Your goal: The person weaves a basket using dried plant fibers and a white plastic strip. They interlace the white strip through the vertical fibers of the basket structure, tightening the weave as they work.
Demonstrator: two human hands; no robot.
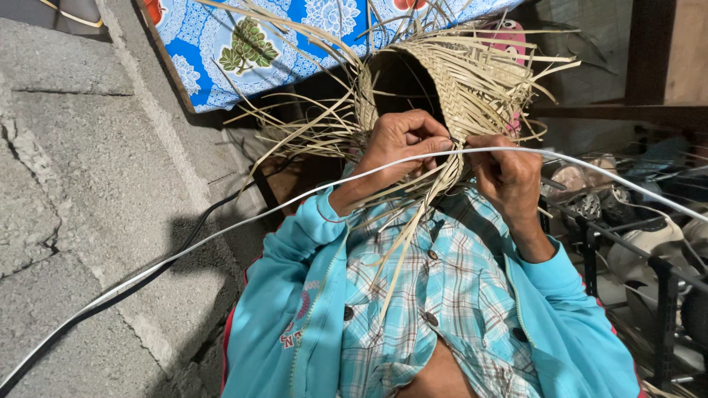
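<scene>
A half-woven basket of pale straw strips is held up in front of the chest, its dark opening turned toward the camera and loose strip ends bristling out all around its rim. The left hand grips the basket's lower edge, fingers curled over the weave and thumb pressing on a bundle of strips that trail down over the shirt. The right hand is closed on the rim just beside it, fingers folded in and pinching strips at the same lower edge; the two hands are near each other but not touching. Both sleeves are turquoise, over a blue plaid buttoned shirt.

A white cable arcs across the view from the lower left, passing in front of both hands and running on to the right edge. A black cable lies on the cracked concrete floor at the left. Behind the basket hangs a blue cloth with white and green floral print. A pink item shows partly behind the straw at the upper right; what it is cannot be told. On the right stands a dark metal rack holding shoes, with dark wooden beams above it.
</scene>
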